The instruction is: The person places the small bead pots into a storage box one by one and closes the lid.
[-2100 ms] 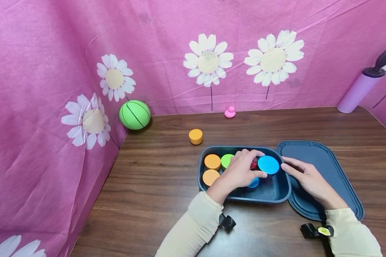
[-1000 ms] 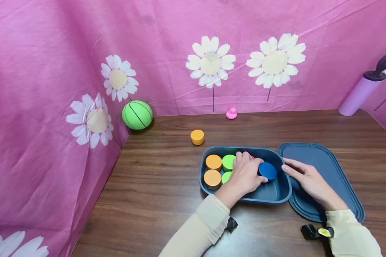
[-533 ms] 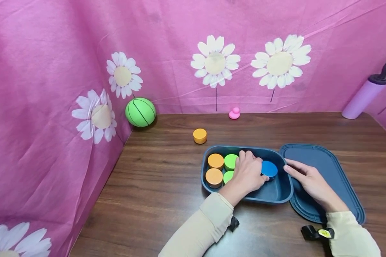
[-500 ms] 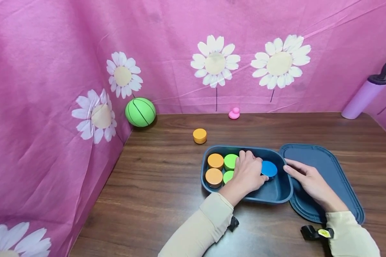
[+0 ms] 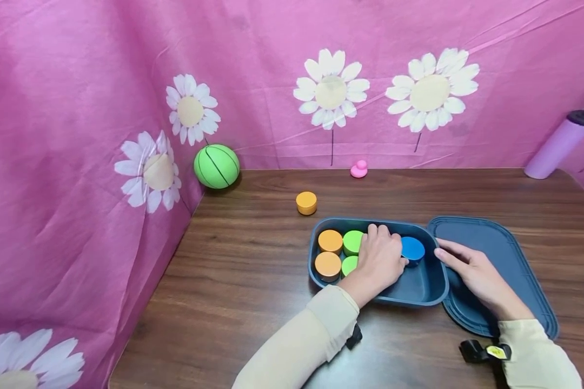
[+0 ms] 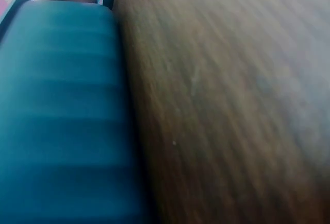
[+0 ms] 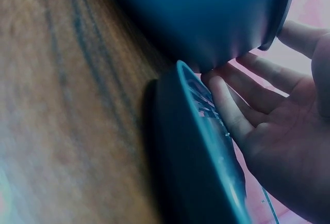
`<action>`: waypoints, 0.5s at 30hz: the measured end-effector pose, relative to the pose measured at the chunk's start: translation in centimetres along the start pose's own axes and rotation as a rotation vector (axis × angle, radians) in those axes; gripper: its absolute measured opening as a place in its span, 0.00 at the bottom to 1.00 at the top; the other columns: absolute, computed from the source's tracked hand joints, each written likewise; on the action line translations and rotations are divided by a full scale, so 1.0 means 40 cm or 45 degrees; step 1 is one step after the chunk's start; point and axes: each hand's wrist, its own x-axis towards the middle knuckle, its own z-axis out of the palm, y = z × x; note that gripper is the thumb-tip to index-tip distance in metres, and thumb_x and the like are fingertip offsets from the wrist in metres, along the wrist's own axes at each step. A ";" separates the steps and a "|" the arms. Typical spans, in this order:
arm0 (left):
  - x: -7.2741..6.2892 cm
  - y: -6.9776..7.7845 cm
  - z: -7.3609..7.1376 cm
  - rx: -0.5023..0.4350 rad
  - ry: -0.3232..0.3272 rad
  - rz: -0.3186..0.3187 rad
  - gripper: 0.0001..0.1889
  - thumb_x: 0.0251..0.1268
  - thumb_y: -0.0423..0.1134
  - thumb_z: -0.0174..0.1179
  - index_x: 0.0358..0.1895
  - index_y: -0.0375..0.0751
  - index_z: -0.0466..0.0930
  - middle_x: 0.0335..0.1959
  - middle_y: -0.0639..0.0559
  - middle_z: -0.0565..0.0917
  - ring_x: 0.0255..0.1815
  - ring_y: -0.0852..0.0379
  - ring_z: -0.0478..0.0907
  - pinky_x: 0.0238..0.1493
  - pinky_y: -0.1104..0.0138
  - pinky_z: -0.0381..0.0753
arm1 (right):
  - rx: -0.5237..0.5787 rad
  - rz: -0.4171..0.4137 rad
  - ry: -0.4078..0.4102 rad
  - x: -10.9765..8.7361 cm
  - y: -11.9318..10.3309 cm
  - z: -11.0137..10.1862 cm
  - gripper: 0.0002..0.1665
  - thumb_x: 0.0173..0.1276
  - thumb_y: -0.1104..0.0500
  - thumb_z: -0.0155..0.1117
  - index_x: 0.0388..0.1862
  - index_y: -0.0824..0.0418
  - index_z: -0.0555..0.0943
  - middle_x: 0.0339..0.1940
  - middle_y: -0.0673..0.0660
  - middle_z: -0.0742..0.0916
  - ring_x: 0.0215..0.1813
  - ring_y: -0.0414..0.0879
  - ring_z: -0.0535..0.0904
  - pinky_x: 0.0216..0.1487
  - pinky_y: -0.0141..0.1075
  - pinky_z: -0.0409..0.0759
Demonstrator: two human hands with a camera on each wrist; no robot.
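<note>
A dark blue rectangular box (image 5: 321, 286) with rounded corners holds short round cylinders: orange (image 5: 330, 241), peach-orange (image 5: 328, 265), green (image 5: 353, 242) and a blue cylinder (image 5: 412, 248). Inside the box, my left hand (image 5: 380, 259) reaches down, its thumb and index finger at the left side of the blue cylinder, which they pinch. Whatever lies under that palm is hidden. My right hand (image 5: 477, 273) rests against the box's right end with its fingers fairly straight. The right wrist view shows these fingertips (image 7: 219, 82) touching the outer wall of the box (image 7: 206, 18).
A matching lid (image 5: 496, 237) lies flat under my right hand, beside the box. Another orange cylinder (image 5: 306, 203) stands behind the box on the wooden table (image 5: 233, 281). Farther back are a green ball (image 5: 217, 166), a pink duck (image 5: 359, 169) and a purple pump (image 5: 557, 146).
My left hand has lowered the blue cylinder from above the box into its right part, then shifted it slightly away from me. My right hand stays at the box end. The view has shifted a little.
</note>
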 end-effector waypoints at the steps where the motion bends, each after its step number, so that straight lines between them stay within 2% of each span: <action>1: 0.001 0.001 0.000 -0.007 0.007 0.001 0.24 0.64 0.63 0.63 0.56 0.54 0.83 0.45 0.58 0.78 0.46 0.60 0.64 0.42 0.72 0.68 | -0.014 0.007 0.004 0.000 0.001 -0.002 0.38 0.81 0.42 0.48 0.79 0.64 0.61 0.76 0.73 0.68 0.71 0.67 0.64 0.55 0.27 0.74; 3: 0.003 0.000 -0.001 -0.027 0.015 0.000 0.24 0.64 0.63 0.63 0.56 0.54 0.83 0.45 0.59 0.78 0.46 0.60 0.64 0.42 0.72 0.68 | -0.014 0.018 0.003 0.001 0.004 -0.005 0.38 0.81 0.42 0.47 0.79 0.64 0.60 0.76 0.73 0.67 0.71 0.68 0.62 0.64 0.43 0.75; 5: 0.004 -0.001 -0.001 -0.049 0.017 -0.006 0.23 0.63 0.63 0.64 0.55 0.55 0.83 0.45 0.59 0.78 0.46 0.60 0.64 0.42 0.72 0.68 | 0.012 0.017 -0.004 0.001 0.006 -0.006 0.39 0.81 0.42 0.47 0.79 0.65 0.59 0.77 0.74 0.65 0.73 0.69 0.61 0.68 0.61 0.69; 8: 0.005 -0.004 0.000 -0.074 0.014 -0.019 0.23 0.63 0.63 0.64 0.55 0.56 0.83 0.45 0.60 0.78 0.47 0.61 0.65 0.43 0.72 0.68 | 0.013 0.026 -0.010 0.003 0.007 -0.005 0.40 0.81 0.42 0.47 0.79 0.65 0.59 0.77 0.75 0.64 0.73 0.71 0.59 0.66 0.70 0.64; 12: 0.003 -0.011 0.000 -0.118 0.011 -0.026 0.24 0.63 0.63 0.64 0.58 0.57 0.82 0.48 0.61 0.79 0.48 0.61 0.65 0.43 0.73 0.69 | 0.006 0.021 -0.008 0.002 0.007 -0.003 0.40 0.81 0.41 0.47 0.79 0.66 0.59 0.77 0.75 0.64 0.72 0.71 0.59 0.65 0.71 0.63; 15: -0.004 -0.025 -0.004 -0.195 0.011 -0.013 0.25 0.64 0.62 0.64 0.61 0.58 0.81 0.50 0.61 0.80 0.50 0.62 0.66 0.45 0.74 0.71 | -0.001 0.013 -0.004 0.000 0.005 0.002 0.40 0.81 0.41 0.47 0.79 0.66 0.59 0.76 0.75 0.65 0.71 0.70 0.60 0.64 0.72 0.63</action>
